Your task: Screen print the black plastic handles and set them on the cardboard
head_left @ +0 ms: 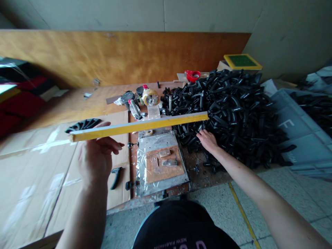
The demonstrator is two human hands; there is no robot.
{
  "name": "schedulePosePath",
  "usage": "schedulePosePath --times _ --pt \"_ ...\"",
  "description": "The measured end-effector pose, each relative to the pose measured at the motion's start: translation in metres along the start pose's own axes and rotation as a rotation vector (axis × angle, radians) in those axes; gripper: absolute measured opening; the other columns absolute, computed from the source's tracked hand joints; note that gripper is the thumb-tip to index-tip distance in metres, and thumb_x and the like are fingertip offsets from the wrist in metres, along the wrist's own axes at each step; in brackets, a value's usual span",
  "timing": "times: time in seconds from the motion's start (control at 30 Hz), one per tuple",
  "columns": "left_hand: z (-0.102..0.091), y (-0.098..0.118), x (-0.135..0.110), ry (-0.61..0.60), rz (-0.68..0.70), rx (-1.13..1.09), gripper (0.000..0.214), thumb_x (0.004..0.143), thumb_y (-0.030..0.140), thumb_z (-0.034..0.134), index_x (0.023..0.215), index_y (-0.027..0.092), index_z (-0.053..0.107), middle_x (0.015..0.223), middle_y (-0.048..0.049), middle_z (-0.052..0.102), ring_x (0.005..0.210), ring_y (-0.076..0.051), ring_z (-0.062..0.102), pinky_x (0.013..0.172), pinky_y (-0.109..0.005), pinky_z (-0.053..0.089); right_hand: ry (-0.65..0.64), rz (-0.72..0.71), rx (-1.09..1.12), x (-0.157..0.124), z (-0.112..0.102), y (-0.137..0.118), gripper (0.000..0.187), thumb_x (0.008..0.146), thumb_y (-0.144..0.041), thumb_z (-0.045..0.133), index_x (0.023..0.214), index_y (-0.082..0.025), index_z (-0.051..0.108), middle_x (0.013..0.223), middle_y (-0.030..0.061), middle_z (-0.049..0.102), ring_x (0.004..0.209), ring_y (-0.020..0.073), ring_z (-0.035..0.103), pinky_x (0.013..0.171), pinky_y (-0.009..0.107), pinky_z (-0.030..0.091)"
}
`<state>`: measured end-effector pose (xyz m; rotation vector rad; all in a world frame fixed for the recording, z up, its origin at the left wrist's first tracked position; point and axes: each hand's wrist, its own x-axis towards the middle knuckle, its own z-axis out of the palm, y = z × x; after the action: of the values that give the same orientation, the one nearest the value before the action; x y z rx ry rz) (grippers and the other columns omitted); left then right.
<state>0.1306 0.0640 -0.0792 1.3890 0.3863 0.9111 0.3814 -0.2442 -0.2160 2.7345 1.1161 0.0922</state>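
A long yellow bar with a pale top edge [155,123], seen edge-on, crosses in front of me. My left hand [97,152] is at its left part, one finger showing above the bar and the others curled below, in a loose grip. My right hand [207,139] reaches into the left front of a big heap of black curved handles [233,110]. Its fingers are bent, and what the tips pinch is hidden. Below the bar lies a metal plate [144,141] with a brown board [153,173] and small blocks on it.
A single black handle [116,178] and a row of several more [84,125] lie on cardboard [62,173] at left. Behind stand a taped bottle [150,97], dark cans [128,97] and a red tape dispenser [192,75]. A grey crate [298,128] stands at right.
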Motion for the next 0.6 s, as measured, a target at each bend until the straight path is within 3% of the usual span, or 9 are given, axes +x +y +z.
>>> schedulePosePath --times 0.07,0.17,0.3,0.5,0.6 --pt "0.001 0.000 0.000 0.010 0.001 0.013 0.027 0.085 0.037 0.044 0.073 0.017 0.058 0.046 0.0004 0.060 0.039 -0.013 0.052 0.053 -0.027 0.053 0.167 0.056 -0.018 0.001 -0.015 0.010 0.029 0.094 -0.015 0.037 0.107 -0.019 0.063 0.109 0.0120 0.060 0.106 0.0254 0.046 0.084 0.036 0.034" --pt "0.003 0.001 0.000 0.024 -0.006 0.008 0.024 0.082 0.037 0.045 0.074 0.018 0.057 0.045 0.0013 0.060 0.039 -0.013 0.051 0.055 -0.029 0.054 0.415 0.311 -0.001 0.006 -0.036 0.032 0.027 0.091 -0.017 0.042 0.114 -0.016 0.058 0.111 0.0154 0.058 0.106 0.0290 0.044 0.083 0.040 0.032" --pt "0.010 0.006 -0.003 0.072 -0.019 0.015 0.025 0.081 0.035 0.045 0.079 0.016 0.061 0.045 0.0019 0.059 0.041 -0.012 0.050 0.056 -0.027 0.053 0.466 0.540 0.132 0.019 -0.047 0.056 0.029 0.086 -0.018 0.048 0.113 -0.015 0.057 0.110 0.0166 0.057 0.104 0.0315 0.046 0.079 0.040 0.033" --pt "0.010 0.005 -0.005 0.069 0.004 0.005 0.036 0.087 0.041 0.043 0.092 0.012 0.064 0.047 0.0004 0.059 0.042 -0.011 0.050 0.046 -0.021 0.043 0.509 0.411 0.096 0.021 -0.035 0.051 0.032 0.090 -0.015 0.035 0.111 -0.015 0.059 0.109 0.0172 0.057 0.103 0.0317 0.047 0.080 0.042 0.033" --pt "0.009 0.002 -0.004 0.071 0.013 0.012 0.041 0.090 0.047 0.043 0.092 0.012 0.064 0.046 0.0004 0.058 0.040 -0.011 0.049 0.045 -0.021 0.042 0.546 0.413 0.115 0.021 -0.030 0.056 0.031 0.086 -0.019 0.044 0.113 -0.015 0.059 0.109 0.0179 0.057 0.103 0.0330 0.046 0.079 0.043 0.034"
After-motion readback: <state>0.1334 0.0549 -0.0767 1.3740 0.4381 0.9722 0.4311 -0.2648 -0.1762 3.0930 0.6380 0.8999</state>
